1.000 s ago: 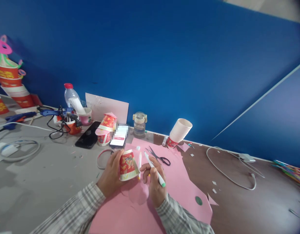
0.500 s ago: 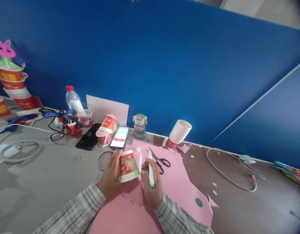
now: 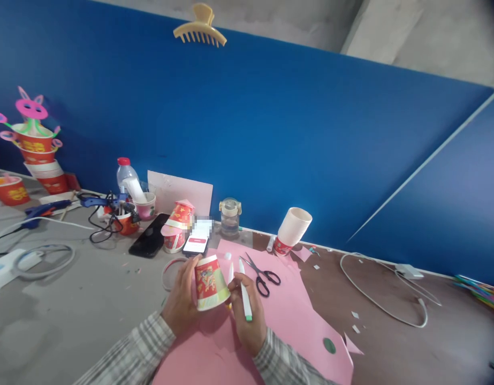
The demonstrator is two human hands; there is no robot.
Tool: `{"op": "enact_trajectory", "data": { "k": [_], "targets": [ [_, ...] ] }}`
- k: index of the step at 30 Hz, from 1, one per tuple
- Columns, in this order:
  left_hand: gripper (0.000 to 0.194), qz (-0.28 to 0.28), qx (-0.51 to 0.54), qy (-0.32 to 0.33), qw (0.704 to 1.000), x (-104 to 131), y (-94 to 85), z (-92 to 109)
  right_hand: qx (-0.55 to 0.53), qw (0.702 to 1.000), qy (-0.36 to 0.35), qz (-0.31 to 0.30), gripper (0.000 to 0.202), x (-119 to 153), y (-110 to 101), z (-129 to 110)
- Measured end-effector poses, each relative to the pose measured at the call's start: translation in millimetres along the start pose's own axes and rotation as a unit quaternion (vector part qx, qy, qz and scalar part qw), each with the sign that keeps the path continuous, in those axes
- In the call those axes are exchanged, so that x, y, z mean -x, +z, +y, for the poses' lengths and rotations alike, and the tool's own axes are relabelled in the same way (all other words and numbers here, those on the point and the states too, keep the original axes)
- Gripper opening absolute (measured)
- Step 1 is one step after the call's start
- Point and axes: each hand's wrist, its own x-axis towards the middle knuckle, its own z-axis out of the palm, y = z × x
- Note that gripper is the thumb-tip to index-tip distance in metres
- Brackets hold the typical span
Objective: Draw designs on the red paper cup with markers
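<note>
My left hand (image 3: 181,305) is closed around a red paper cup (image 3: 209,283) with a printed picture, held upside down and tilted, its wide rim low. Green-yellow colouring shows on the cup's lower right side. A white marker (image 3: 245,299) with a green end lies in my right hand (image 3: 247,323), whose fingertips are close to the cup's rim. Whether they touch it, I cannot tell. Pink paper (image 3: 287,315) lies beneath both hands. Black-handled scissors (image 3: 261,275) rest on it, just right of the marker.
Behind the hands stand a decorated cup figure (image 3: 177,224), a phone with a lit screen (image 3: 196,243), a dark phone (image 3: 150,235), a lidded jar (image 3: 230,216) and stacked cups (image 3: 294,230). Glue guns (image 3: 46,209) and cables lie left. A white cable (image 3: 375,305) lies right.
The view has tilted up slightly, so the hair clip on the partition shows fully. The marker's upper end leans further left in my right hand. My left hand keeps its hold on the cup.
</note>
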Motion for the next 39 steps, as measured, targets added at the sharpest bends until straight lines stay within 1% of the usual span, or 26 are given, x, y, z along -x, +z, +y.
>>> {"op": "enact_trajectory", "data": {
  "k": [3,5,11,15,18,21,24,27,30,32,34,37,39],
  "targets": [
    [0.092,0.002,-0.004,0.005,1.0,0.1,0.8,-0.7,-0.049,0.998,0.016,0.019,0.027,-1.7,-0.7,-2.4],
    [0.093,0.004,-0.008,0.005,1.0,0.0,1.6,-0.6,-0.053,0.998,0.013,0.021,0.027,-3.0,-1.8,-4.2],
    [0.097,0.026,-0.022,0.005,0.999,-0.9,3.6,-0.3,0.026,0.999,-0.026,-0.029,0.042,-4.4,-2.9,-10.9],
    [0.095,0.03,-0.031,-0.001,0.999,0.5,5.7,-1.5,0.036,0.999,-0.018,-0.032,0.045,-4.5,-1.7,-7.0],
    [0.102,0.037,-0.03,-0.007,0.999,2.0,8.2,-2.8,0.034,0.999,-0.015,-0.038,0.046,-5.6,-1.9,-2.1],
    [0.106,0.038,-0.034,-0.009,0.999,2.7,9.8,-3.6,0.058,0.997,-0.031,-0.04,0.045,-7.7,-3.1,-0.4],
    [0.105,0.026,-0.034,-0.012,0.999,2.8,9.9,-3.5,0.08,0.995,-0.043,-0.043,0.047,-9.4,-3.7,-1.6],
    [0.103,0.018,-0.031,0.002,0.999,2.8,10.5,-3.0,0.1,0.992,-0.047,-0.055,0.053,-9.5,-2.5,-2.9],
    [0.097,0.012,-0.028,0.017,0.999,2.7,12.0,-2.6,0.124,0.989,-0.041,-0.063,0.062,-8.9,0.0,-3.1],
    [0.096,-0.003,-0.025,0.014,1.0,2.4,12.5,-2.5,0.137,0.988,-0.033,-0.063,0.066,-8.8,1.3,-3.4],
    [0.101,-0.029,-0.023,0.012,0.999,1.9,11.9,-2.6,0.148,0.987,-0.029,-0.051,0.067,-9.7,1.3,-3.8],
    [0.115,-0.069,-0.005,0.011,0.998,0.9,9.0,-2.5,0.165,0.985,-0.039,-0.008,0.066,-13.5,-1.7,-1.6],
    [0.117,-0.086,0.022,-0.023,0.996,0.7,6.9,-2.6,0.182,0.981,-0.055,0.026,0.068,-17.5,-5.2,3.9]
  ]
}}
